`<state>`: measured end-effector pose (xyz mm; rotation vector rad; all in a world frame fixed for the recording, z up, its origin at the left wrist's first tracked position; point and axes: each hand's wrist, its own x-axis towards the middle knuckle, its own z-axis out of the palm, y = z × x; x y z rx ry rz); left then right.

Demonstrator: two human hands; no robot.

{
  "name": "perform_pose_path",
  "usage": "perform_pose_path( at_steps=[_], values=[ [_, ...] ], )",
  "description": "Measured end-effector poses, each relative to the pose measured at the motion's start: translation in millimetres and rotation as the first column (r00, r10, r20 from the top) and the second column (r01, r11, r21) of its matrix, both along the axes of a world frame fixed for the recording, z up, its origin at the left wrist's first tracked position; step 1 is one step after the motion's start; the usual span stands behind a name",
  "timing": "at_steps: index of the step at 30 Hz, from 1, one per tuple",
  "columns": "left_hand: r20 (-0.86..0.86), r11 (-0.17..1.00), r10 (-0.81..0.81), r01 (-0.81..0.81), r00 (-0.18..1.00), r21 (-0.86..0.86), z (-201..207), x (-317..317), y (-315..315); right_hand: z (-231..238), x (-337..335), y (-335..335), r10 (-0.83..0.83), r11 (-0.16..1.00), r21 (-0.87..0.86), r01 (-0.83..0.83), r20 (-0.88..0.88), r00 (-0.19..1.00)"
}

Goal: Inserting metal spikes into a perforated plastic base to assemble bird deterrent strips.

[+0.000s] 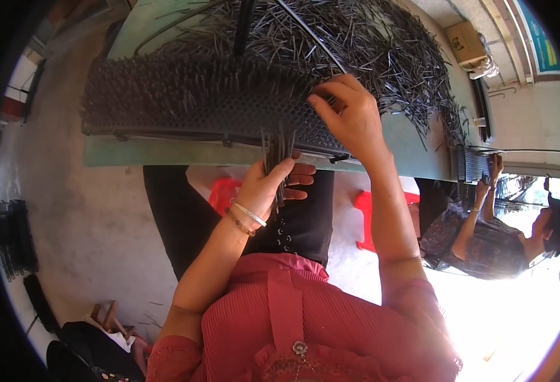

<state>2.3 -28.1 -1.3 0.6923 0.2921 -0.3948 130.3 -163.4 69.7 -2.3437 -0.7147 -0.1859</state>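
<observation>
Right grip (355, 113): contact indistinct, I cannot tell | Left grip (259, 183): grasping thin dark strips (276, 151) | Black perforated slab (223, 116): bristled

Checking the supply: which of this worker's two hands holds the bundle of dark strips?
The left hand, with two bracelets, holds the bundle at the near edge of the black board. The right hand, without bracelets, is at the board's right end.
</observation>
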Motion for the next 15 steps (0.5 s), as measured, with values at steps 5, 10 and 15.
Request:
perform_pose_path(
  at_steps=[5, 10, 15],
  values=[
    [0.081, 0.999, -0.049, 0.048, 0.996, 0.009, 9, 1, -5, -12, -21, -14, 0.144, 0.978, 0.207, -0.031, -0.555, 0.819],
    [0.053, 0.998, -0.065, 0.063, 0.997, 0.023, 10, 2, -14, -19, -26, -30, 0.154, 0.944, 0.310, 0.110, -0.713, 0.684],
    [-0.062, 0.999, -0.002, 0.005, 0.998, 0.041, 9, 10, -23, -12, -11, -42, 0.103, 0.858, 0.488, 0.160, -0.467, 0.878]
  ],
)
